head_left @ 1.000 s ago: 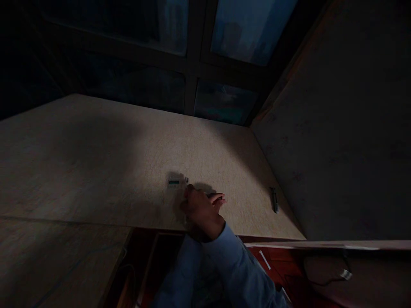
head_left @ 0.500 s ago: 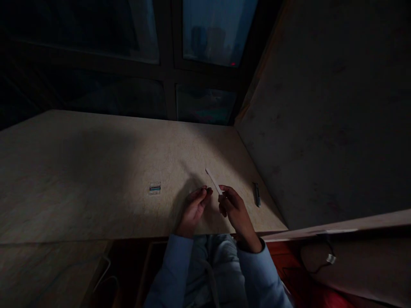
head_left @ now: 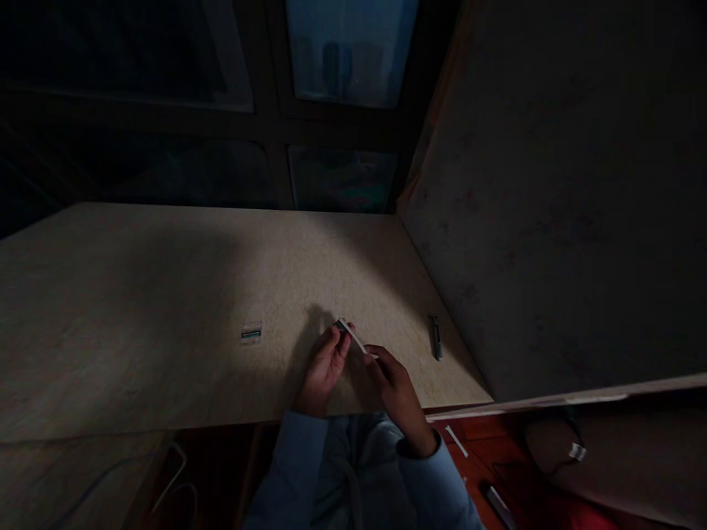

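My left hand (head_left: 325, 366) is closed around a small dark piece (head_left: 339, 325), pinched between thumb and fingertips above the near part of the table. Thin and white, a stick (head_left: 356, 339) is gripped in my right hand (head_left: 395, 379) by its lower end. Its upper tip lies at the dark piece, seemingly touching it. A small clear case (head_left: 251, 333) with a dark bar inside lies to the left of my hands. On the right lies a slim dark tool (head_left: 436, 338) with a short crosswise end, like a razor.
The pale table (head_left: 182, 353) meets a patterned panel (head_left: 530, 243) on the right and dark windows (head_left: 347, 51) at the back. Cables (head_left: 180, 471) hang at the lower left. A white strip (head_left: 456, 441) lies on the red floor.
The white stick has come down and left, its tip now at the dark piece in my left hand. My right hand has moved lower. The camera view has shifted slightly.
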The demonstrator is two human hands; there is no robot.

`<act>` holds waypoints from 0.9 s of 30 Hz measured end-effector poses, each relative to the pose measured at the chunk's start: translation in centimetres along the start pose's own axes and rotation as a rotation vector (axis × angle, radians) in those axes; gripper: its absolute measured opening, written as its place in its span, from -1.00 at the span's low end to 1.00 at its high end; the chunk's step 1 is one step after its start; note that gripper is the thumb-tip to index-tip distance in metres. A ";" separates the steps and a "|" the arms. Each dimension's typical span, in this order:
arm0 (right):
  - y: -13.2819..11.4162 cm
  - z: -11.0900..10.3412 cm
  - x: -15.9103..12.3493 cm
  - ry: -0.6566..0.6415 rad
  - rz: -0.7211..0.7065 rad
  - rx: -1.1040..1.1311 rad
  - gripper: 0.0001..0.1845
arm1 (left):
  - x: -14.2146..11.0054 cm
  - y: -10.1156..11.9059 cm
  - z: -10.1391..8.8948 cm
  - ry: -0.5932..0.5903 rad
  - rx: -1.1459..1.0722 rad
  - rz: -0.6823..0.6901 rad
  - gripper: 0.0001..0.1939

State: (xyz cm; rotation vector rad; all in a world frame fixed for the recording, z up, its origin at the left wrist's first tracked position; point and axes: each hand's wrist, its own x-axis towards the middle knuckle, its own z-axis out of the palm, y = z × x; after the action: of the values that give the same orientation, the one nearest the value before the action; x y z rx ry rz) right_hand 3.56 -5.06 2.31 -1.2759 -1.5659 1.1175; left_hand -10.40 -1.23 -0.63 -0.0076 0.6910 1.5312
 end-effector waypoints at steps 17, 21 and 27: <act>0.7 -0.4 0.3 -0.026 -0.019 -0.008 -0.62 | 0.3 0.6 -0.2 -0.023 -0.021 -0.211 -0.76; 0.6 -0.4 0.3 -0.033 0.000 0.012 -0.62 | 0.2 0.9 -0.2 -0.036 -0.032 -0.249 -0.75; 1.0 -0.6 0.2 -0.025 0.001 0.015 -0.61 | -0.4 0.9 0.5 -0.013 -0.054 -0.249 -0.72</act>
State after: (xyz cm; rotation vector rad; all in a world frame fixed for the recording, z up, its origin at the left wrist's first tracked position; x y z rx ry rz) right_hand 4.37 -4.71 1.58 -1.2572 -1.5724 1.1482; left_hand -11.02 -1.32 0.28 -0.1201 0.6139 1.3091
